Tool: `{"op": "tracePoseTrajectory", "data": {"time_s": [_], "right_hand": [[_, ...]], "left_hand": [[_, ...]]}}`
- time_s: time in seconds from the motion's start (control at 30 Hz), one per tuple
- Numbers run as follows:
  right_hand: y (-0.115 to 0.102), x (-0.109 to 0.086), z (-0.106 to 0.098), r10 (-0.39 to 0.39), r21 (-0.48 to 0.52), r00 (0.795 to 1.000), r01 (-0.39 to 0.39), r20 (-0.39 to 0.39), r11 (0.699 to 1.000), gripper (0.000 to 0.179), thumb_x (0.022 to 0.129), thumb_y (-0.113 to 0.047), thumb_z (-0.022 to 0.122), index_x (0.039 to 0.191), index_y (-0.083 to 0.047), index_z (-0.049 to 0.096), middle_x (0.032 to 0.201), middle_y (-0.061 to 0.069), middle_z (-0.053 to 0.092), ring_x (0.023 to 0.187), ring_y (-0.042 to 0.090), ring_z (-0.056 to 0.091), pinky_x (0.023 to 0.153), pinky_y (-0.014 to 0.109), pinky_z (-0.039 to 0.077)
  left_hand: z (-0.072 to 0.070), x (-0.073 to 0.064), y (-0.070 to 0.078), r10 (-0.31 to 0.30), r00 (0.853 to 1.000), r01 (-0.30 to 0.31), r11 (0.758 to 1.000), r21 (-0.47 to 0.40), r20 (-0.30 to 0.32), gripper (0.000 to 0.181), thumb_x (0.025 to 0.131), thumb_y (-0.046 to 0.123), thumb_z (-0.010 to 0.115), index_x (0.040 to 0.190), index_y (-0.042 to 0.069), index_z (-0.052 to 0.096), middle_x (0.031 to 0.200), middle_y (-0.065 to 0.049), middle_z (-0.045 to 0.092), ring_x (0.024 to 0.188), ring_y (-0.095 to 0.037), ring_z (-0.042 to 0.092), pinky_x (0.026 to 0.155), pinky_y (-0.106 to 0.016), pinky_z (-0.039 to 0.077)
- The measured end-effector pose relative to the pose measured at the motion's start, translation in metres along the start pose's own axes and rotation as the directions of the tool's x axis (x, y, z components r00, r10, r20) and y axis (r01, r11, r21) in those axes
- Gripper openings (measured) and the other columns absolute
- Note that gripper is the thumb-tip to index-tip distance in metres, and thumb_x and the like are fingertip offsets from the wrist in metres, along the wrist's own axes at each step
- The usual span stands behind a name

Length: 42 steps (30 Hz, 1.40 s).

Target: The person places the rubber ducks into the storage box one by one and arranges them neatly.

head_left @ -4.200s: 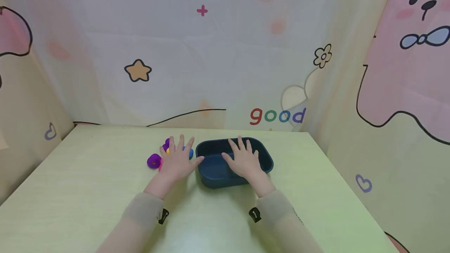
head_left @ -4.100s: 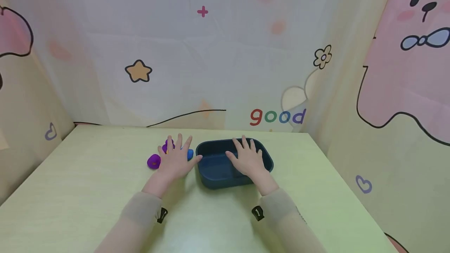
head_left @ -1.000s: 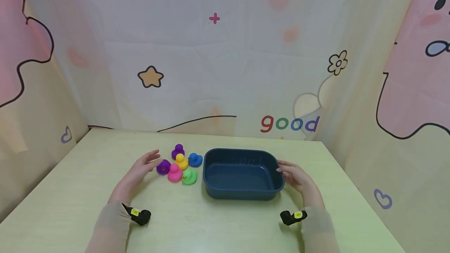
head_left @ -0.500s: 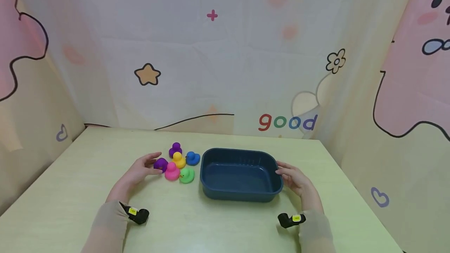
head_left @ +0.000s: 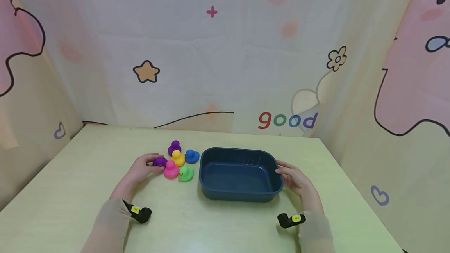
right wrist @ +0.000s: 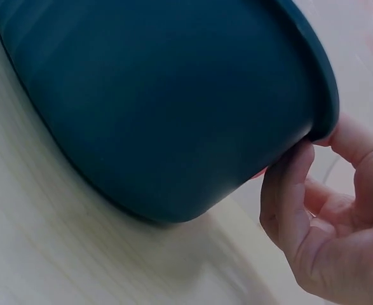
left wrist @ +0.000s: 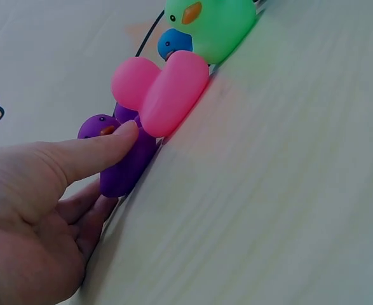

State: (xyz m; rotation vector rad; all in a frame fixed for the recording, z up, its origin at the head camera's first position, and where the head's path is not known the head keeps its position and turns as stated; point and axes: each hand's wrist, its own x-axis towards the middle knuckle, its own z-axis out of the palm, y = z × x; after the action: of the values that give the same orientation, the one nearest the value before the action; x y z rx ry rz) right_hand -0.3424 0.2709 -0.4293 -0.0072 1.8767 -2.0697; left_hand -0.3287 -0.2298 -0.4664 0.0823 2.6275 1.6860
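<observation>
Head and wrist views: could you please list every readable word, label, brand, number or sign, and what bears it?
"good": on the backdrop, in coloured letters.
"+": plus sign on the backdrop.
Yellow labels on the black wrist devices: too small to read.
Wrist views: no text.

Glossy purple rubber duck (head_left: 159,162) was sitting upright, pinched between the left hand (head_left: 140,169)'s thumb and fingers, just beside the pink duck (head_left: 171,170). The dark blue bin (head_left: 240,196), a roundish-cornered rectangle with an open top, stood upright on the tabletop (head_left: 211,225), its right rim held by the right hand (head_left: 297,179).
</observation>
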Motion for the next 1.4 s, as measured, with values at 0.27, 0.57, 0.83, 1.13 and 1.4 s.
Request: {"op": "tracePoseTrajectory", "data": {"time_s": [0.27,0.57,0.83,1.13,1.4], "right_hand": [[-0.001,0.000,-0.003,-0.002,0.003,1.000,0.002,-0.001,1.000,0.065,0.095,-0.001,0.051,0.152,0.006,0.020,0.092,-0.011,0.070,0.071,-0.002,0.066,0.072,0.014,0.054],[0.001,0.001,-0.003,-0.009,-0.008,1.000,0.009,0.010,1.000,0.063,0.095,-0.001,0.050,0.151,0.007,0.021,0.094,-0.011,0.069,0.073,-0.003,0.065,0.071,0.014,0.054],[0.000,0.001,-0.003,-0.002,0.006,1.000,0.002,0.006,1.000,0.061,0.096,-0.002,0.052,0.150,0.005,0.025,0.090,-0.009,0.069,0.068,-0.002,0.064,0.069,0.014,0.054],[0.001,-0.002,-0.007,0.003,0.011,1.000,-0.003,0.016,1.000,0.063,0.097,-0.004,0.053,0.151,0.006,0.022,0.093,-0.009,0.069,0.069,-0.002,0.064,0.071,0.013,0.054],[-0.001,-0.006,-0.008,-0.028,0.026,0.999,0.027,0.034,0.999,0.060,0.096,0.000,0.052,0.149,0.010,0.026,0.096,-0.007,0.069,0.073,-0.001,0.066,0.075,0.013,0.054]], "left_hand": [[-0.002,-0.004,0.010,-0.054,0.998,0.054,0.998,-0.018,-0.028,0.056,0.089,0.018,0.072,0.136,-0.006,0.052,0.135,-0.029,0.054,0.127,-0.042,0.047,0.111,-0.054,0.033],[-0.011,-0.009,0.020,-0.110,0.994,0.109,0.991,-0.080,-0.011,0.064,0.092,0.026,0.068,0.144,-0.003,0.043,0.142,-0.028,0.047,0.127,-0.036,0.045,0.108,-0.045,0.039],[-0.013,-0.008,0.026,-0.104,0.995,0.100,0.940,-0.327,0.005,0.066,0.095,0.012,0.064,0.148,-0.008,0.031,0.146,-0.034,0.037,0.093,0.001,0.060,0.089,-0.018,0.053],[-0.009,-0.011,0.039,-0.101,0.994,0.105,0.914,-0.391,0.030,0.068,0.094,0.008,0.063,0.150,-0.007,0.028,0.149,-0.034,0.032,0.096,0.000,0.061,0.101,-0.029,0.045],[0.004,-0.011,0.056,-0.117,0.993,0.105,0.904,-0.415,-0.003,0.066,0.094,0.006,0.063,0.149,-0.009,0.028,0.144,-0.029,0.037,0.088,0.001,0.061,0.090,-0.020,0.052]]}}
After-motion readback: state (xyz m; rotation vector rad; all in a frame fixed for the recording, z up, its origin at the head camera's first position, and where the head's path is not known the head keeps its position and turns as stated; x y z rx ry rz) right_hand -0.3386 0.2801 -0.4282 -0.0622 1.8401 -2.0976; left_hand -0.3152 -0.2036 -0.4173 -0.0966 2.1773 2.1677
